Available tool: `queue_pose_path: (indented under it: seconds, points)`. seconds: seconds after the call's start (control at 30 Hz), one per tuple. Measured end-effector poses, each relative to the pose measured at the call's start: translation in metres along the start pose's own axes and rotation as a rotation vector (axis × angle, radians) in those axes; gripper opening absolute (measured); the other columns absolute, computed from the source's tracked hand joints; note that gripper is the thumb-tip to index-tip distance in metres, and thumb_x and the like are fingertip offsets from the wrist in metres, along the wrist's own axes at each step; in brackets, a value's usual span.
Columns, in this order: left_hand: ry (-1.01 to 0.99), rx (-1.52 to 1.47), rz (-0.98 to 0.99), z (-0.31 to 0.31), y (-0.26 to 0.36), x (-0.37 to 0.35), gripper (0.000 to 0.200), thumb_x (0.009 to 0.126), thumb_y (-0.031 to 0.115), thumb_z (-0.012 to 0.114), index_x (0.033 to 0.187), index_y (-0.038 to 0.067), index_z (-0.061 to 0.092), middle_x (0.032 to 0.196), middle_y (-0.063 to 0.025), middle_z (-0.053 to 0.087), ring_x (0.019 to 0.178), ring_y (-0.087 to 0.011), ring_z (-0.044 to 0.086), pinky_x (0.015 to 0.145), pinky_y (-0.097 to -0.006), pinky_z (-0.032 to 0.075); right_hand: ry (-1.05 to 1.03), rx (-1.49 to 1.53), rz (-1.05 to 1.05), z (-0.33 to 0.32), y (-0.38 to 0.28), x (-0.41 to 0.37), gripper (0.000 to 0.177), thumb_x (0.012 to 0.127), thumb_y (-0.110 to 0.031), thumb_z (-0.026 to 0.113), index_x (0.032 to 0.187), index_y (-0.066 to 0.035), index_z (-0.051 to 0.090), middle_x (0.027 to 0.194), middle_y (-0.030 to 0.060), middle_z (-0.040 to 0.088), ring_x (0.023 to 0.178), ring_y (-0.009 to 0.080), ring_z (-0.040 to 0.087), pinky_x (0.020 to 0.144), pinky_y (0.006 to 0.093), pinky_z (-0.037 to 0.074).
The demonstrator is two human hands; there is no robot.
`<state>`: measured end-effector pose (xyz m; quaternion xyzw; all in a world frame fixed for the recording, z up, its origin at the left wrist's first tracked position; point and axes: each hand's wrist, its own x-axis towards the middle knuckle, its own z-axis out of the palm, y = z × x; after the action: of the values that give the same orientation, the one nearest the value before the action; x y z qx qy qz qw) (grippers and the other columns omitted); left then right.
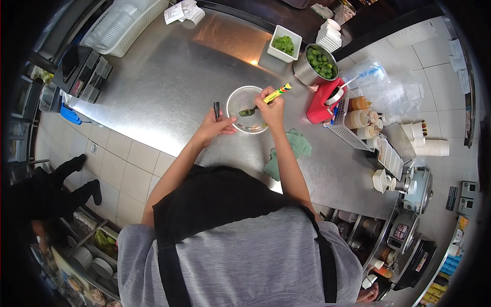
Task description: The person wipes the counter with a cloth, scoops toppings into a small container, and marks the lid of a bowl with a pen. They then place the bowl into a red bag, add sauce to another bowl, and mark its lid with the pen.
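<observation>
A clear round container (238,100) with a pale rim stands on the steel counter in front of me. My right hand (271,108) pinches a yellow marker (279,93) with a coloured pattern, its lower end pointing down over the container. A dark green piece (247,112) shows within the container's outline, just left of those fingers. At the container's left edge, my left hand (216,126) has its fingertips by the rim and holds a small black marker cap (217,109) upright. Behind my right forearm lies a crumpled green cloth (291,152).
Along the counter's far side stand a white tub of green leaves (284,44) and a metal pot of green vegetables (318,62). A red holder (322,102) and a basket of sauce bottles (358,118) are at right. A person in dark clothes (38,197) is at far left.
</observation>
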<state>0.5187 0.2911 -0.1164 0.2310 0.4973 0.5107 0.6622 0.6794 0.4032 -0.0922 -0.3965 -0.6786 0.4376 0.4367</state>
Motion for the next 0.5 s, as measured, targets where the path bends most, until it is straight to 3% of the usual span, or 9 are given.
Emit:
queue_pose_path:
  seconds: [0.5]
  points:
    - [-0.012, -0.021, 0.001, 0.0013, 0.0022, -0.001, 0.04, 0.078, 0.014, 0.071, 0.088, 0.008, 0.032, 0.081, -0.0102, 0.057, 0.069, -0.0185, 0.064, 0.064, -0.0323, 0.057, 0.062, 0.006, -0.04, 0.0008, 0.0021, 0.0023, 0.022, 0.068, -0.002, 0.061, 0.062, -0.004, 0.04, 0.056, -0.0022, 0.038, 0.055, 0.0059, 0.035, 0.049, 0.0234, 0.032]
